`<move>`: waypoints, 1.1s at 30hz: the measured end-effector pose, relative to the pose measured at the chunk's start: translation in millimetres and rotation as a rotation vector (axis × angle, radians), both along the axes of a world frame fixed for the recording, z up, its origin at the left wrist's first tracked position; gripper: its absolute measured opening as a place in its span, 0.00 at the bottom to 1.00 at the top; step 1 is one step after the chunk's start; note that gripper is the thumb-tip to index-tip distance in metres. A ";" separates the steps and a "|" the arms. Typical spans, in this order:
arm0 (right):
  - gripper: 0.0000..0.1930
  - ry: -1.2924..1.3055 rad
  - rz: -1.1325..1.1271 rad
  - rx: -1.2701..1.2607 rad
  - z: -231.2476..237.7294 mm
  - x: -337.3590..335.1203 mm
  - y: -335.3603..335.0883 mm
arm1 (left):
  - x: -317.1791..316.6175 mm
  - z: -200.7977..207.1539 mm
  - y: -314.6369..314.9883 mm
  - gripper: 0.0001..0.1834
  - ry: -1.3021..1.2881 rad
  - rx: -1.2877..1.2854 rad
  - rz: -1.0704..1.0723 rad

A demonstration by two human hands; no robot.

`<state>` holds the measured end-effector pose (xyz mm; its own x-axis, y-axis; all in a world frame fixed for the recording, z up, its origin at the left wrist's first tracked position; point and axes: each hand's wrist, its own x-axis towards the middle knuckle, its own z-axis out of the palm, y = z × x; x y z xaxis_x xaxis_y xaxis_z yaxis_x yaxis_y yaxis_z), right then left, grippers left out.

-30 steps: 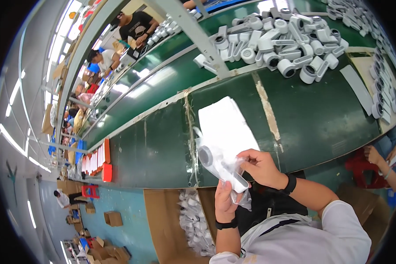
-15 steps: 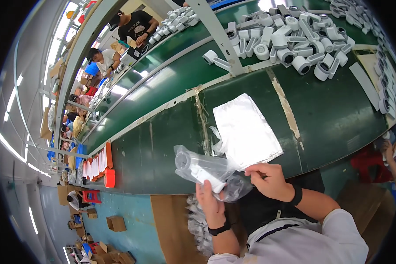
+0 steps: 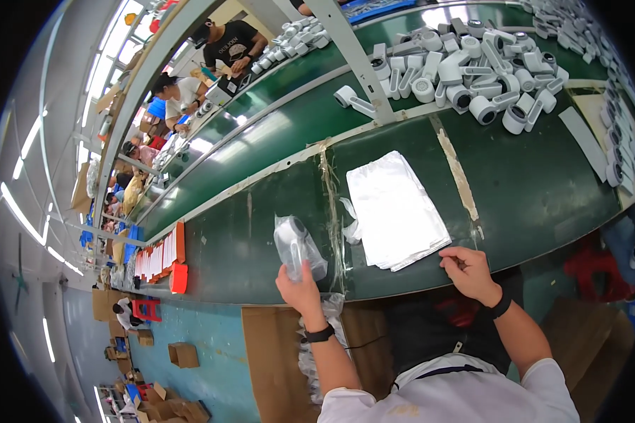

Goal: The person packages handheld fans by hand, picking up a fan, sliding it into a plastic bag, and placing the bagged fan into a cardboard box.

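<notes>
My left hand [image 3: 300, 287] grips a white handheld device [image 3: 293, 242] with a round head and a straight handle, wrapped in a clear plastic bag. The bagged device is over the green tabletop near its front edge, head pointing away from me. To its right lies a flat stack of shiny, whitish plastic bags [image 3: 395, 211]. By the stack's near right corner is my right hand [image 3: 473, 273], fingers loosely bent, thumb and forefinger slightly apart, nothing visible between them. A crumpled bit of clear plastic [image 3: 351, 224] sits along the stack's left edge.
Many unwrapped white devices [image 3: 473, 67] are heaped at the far right, behind a metal post [image 3: 353, 60]. Orange boxes with white papers [image 3: 164, 255] stand at the left end. Below the edge, a cardboard box [image 3: 271, 352] holds bagged pieces. Other people work across the belt.
My left hand has moved left and away from me with the device, now closely wrapped by the bag. My right hand has moved right, off the bag's loose end.
</notes>
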<state>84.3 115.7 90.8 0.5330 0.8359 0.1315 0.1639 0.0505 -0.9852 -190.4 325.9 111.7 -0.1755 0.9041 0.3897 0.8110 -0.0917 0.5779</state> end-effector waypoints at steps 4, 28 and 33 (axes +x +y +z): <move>0.08 -0.038 0.038 -0.004 1.7 2.7 -0.1 | -18.3 -10.7 -9.6 0.34 -0.049 0.100 -0.128; 0.13 -0.210 -0.362 -0.061 63.3 95.4 -23.8 | 7.2 86.4 -80.0 0.14 -0.665 0.034 -0.320; 0.22 -0.498 -0.714 -0.294 51.7 215.8 -23.0 | 59.1 66.4 -100.6 0.18 -0.328 0.067 -0.441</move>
